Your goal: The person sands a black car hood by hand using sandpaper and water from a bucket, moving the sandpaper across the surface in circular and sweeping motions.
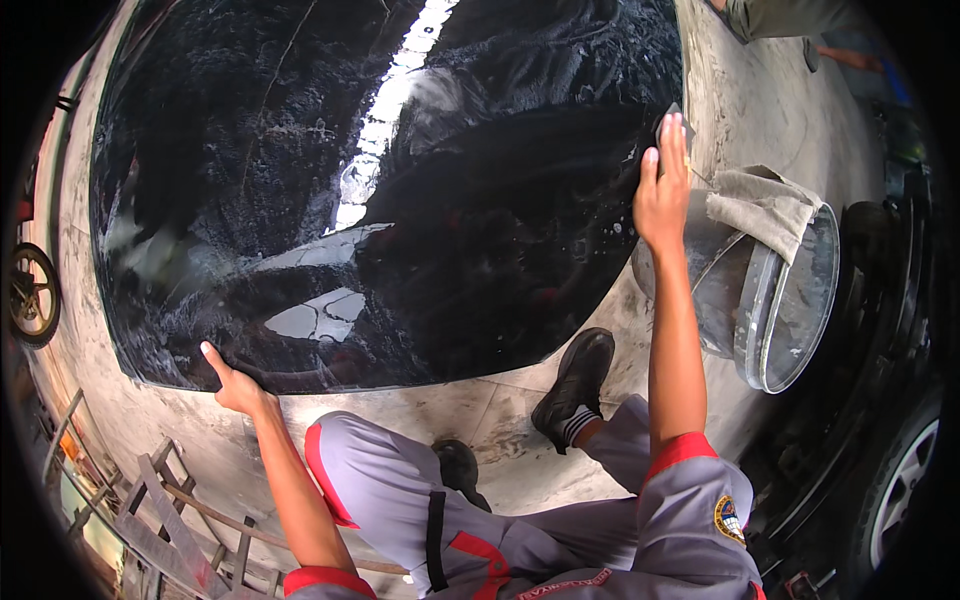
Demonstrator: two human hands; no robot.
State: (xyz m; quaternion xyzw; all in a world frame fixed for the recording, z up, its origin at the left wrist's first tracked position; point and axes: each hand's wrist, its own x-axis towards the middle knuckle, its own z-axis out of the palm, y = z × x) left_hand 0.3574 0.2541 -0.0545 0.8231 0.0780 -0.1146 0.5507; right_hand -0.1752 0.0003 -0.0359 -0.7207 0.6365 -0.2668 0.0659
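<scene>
A large glossy black car hood (480, 250), wet with streaks and droplets, fills the middle of the view. My left hand (240, 388) grips its near edge on the left, thumb on top and fingers hidden beneath the rim. At the right edge, my right hand (662, 205) lies with fingers straight and close together, pressing a small dark grey sheet (674, 112) that looks like sandpaper against the hood. Only the sheet's tip shows past the fingertips.
Beside my right forearm is a scuffed bucket (790, 310) with a grey cloth (765, 205) over its rim. A car wheel (900, 490) is at lower right. Metal frames (170, 510) lie lower left, near a small wheel (33, 295). Another person's leg (790, 18) shows at top right.
</scene>
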